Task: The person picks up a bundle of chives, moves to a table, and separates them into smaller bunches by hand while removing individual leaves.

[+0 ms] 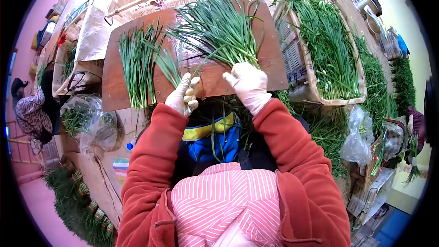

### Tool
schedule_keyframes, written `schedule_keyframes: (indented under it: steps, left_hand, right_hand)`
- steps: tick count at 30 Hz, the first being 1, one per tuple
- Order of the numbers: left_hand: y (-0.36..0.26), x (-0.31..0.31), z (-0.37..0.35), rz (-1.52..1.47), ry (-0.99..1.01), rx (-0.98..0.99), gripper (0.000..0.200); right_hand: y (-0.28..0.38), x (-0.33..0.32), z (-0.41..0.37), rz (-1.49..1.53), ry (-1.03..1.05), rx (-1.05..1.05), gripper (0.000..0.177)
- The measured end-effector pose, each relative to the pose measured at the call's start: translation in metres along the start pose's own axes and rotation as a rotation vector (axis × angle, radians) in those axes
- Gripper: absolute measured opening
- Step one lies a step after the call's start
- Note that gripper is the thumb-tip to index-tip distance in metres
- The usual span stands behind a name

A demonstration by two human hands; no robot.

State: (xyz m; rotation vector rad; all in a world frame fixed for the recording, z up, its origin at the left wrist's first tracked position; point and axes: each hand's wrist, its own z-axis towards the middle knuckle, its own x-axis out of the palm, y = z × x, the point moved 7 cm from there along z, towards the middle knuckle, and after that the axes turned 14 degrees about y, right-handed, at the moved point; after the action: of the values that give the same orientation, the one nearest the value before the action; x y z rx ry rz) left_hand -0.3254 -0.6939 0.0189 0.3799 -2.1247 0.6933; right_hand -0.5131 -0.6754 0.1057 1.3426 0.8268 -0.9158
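My right hand [248, 85], in a pale glove, grips the base of a big bunch of green chives [218, 29] that fans out over a brown wooden board [270, 59]. My left hand [184, 95], also gloved, pinches the lower ends of a thin bundle of chive stalks [168, 66] at the board's near edge. A second flat pile of chives [136, 64] lies on the left half of the board, apart from both hands. My red sleeves and pink striped apron fill the lower part of the view.
A cardboard box [340, 101] full of chives stands to the right of the board, with more greens beyond it. Plastic bags [87, 121] of greens sit at the left. Tied bunches [77, 201] lie at lower left. Another person [34, 110] crouches at far left.
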Motion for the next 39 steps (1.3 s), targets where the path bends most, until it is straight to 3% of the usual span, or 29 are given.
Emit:
schedule_keyframes:
  steps: [2,3,7,10,12,15,18,19,20,22,23,26,28,30,32,34,36,37,38,39]
  left_hand:
    - [0.002,0.024,-0.005,0.036,0.164,-0.039,0.038]
    - [-0.003,0.040,-0.010,-0.012,0.394,0.003,0.046]
    - [-0.037,0.054,-0.021,-0.221,0.586,0.299,0.044]
    - [-0.034,0.036,-0.009,-0.183,0.560,0.268,0.040]
    - [-0.018,0.026,-0.005,0.052,0.240,0.185,0.039]
    - [0.006,0.016,0.002,0.165,0.013,0.030,0.042]
    - [0.018,0.016,0.007,0.280,0.007,-0.058,0.037]
    - [0.021,0.009,0.011,0.319,0.130,-0.093,0.035]
    - [0.021,0.010,0.010,0.322,0.131,-0.096,0.035]
    - [0.023,0.018,0.011,0.362,0.161,-0.103,0.036]
    - [0.023,0.018,0.011,0.436,0.137,-0.082,0.039]
    - [0.007,0.030,0.004,0.526,0.044,0.061,0.028]
    - [-0.011,0.024,-0.006,0.593,-0.133,0.233,0.028]
    - [-0.034,0.018,-0.007,0.641,-0.294,0.342,0.029]
    - [-0.044,0.012,-0.006,0.442,-0.157,0.414,0.034]
    - [-0.035,0.005,-0.004,0.128,-0.169,0.362,0.036]
    - [-0.027,0.001,0.007,0.018,0.151,0.242,0.037]
    - [-0.018,-0.007,0.008,-0.101,0.001,0.184,0.037]
    - [-0.017,-0.010,0.009,-0.101,0.004,0.184,0.037]
    - [-0.013,-0.007,0.012,-0.037,0.103,0.140,0.037]
  right_hand:
    - [-0.013,-0.005,0.008,-0.187,-0.036,0.063,0.028]
    - [-0.022,0.002,0.014,-0.213,0.046,0.139,0.027]
    - [-0.049,0.042,0.025,-0.237,0.230,0.259,0.021]
    - [-0.034,0.030,0.019,-0.067,0.142,0.160,0.023]
    - [-0.015,0.022,0.010,0.124,0.234,0.174,0.023]
    - [0.018,0.029,-0.011,0.254,0.323,0.044,0.028]
    - [0.036,0.044,-0.025,0.361,0.466,-0.043,0.029]
    - [0.034,0.051,-0.025,0.423,0.492,-0.044,0.029]
    - [0.034,0.052,-0.023,0.484,0.514,-0.042,0.030]
    - [0.029,0.059,-0.022,0.869,0.721,0.160,0.029]
    - [0.030,0.056,-0.023,1.128,0.681,0.145,0.026]
    - [0.016,0.074,-0.023,1.174,0.684,0.288,0.021]
    - [0.010,0.078,-0.021,1.125,0.660,0.296,0.023]
    - [0.014,0.086,-0.021,0.390,0.921,0.132,0.026]
    - [0.025,0.091,-0.038,0.034,1.053,-0.052,0.030]
    - [0.027,0.080,-0.038,-0.003,1.099,-0.052,0.033]
    - [0.015,0.029,-0.010,0.106,0.343,-0.062,0.033]
    - [0.001,0.007,0.000,0.115,0.081,-0.060,0.025]
    - [-0.018,-0.007,0.008,0.011,-0.156,-0.068,0.021]
    - [-0.034,-0.017,0.018,-0.129,-0.096,0.084,0.017]
